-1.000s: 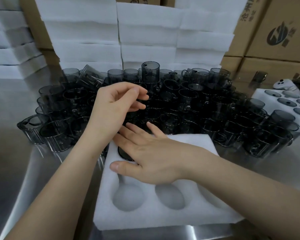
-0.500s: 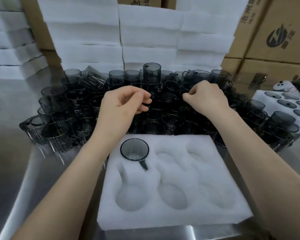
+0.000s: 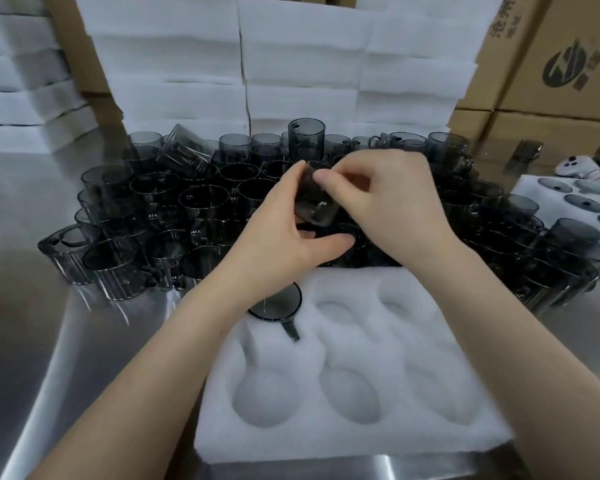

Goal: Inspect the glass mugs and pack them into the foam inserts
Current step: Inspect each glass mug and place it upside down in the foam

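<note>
A smoky grey glass mug is held tilted above the crowd of mugs, between both hands. My left hand grips it from the left, thumb under its base. My right hand holds it from the right, fingers curled over its rim. Below them lies a white foam insert with several round pockets. One mug sits in its far-left pocket, handle pointing toward me, partly hidden by my left wrist.
Stacks of white foam sheets stand behind the mugs, with cardboard boxes at the right. A second foam insert filled with mugs lies at the far right. Everything rests on a steel table.
My right hand left the foam insert, reached into the mug pile and came to the centre. Both hands now hold one lifted mug between them.
</note>
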